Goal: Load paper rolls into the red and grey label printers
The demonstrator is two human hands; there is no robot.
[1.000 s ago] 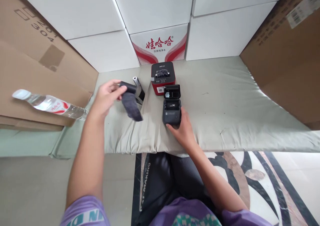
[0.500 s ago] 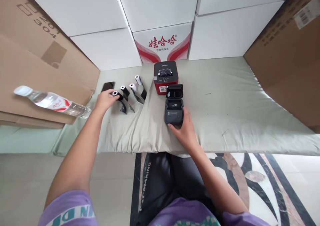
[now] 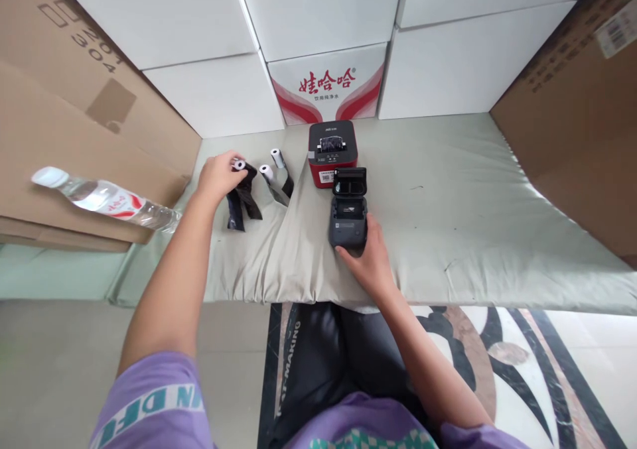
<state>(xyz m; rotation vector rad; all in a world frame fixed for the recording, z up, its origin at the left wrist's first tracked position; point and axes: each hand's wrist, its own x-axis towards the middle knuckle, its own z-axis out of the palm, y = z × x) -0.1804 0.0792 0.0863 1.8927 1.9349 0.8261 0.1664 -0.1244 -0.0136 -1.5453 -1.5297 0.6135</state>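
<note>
Grey mat (image 3: pixel 448 223): left hand (image 3: pixel 217 175) grips paper roll (image 3: pixel 240 166); right hand (image 3: pixel 367 261) clasps open printer (image 3: pixel 348 215)

The person wears a soft purple short-sleeved shirt (image 3: pixel 149 402) with white letters and black trousers (image 3: pixel 323 349).

The palm of the left hand (image 3: pixel 217 175) is turned away, so how its grip closes on the black roll (image 3: pixel 239 168) cannot be told; a second roll may lie beneath the fingers. The front edge of the small dark printer (image 3: pixel 348 220) is covered by the right hand (image 3: pixel 368 262), and the contact there is hidden. The label on the red printer (image 3: pixel 332 151) is too small to be read. The brown carton (image 3: pixel 572 111) on the right is cut off by the frame, as is the left carton (image 3: pixel 60 91). The bottle (image 3: pixel 104 200) print is blurred.
</note>
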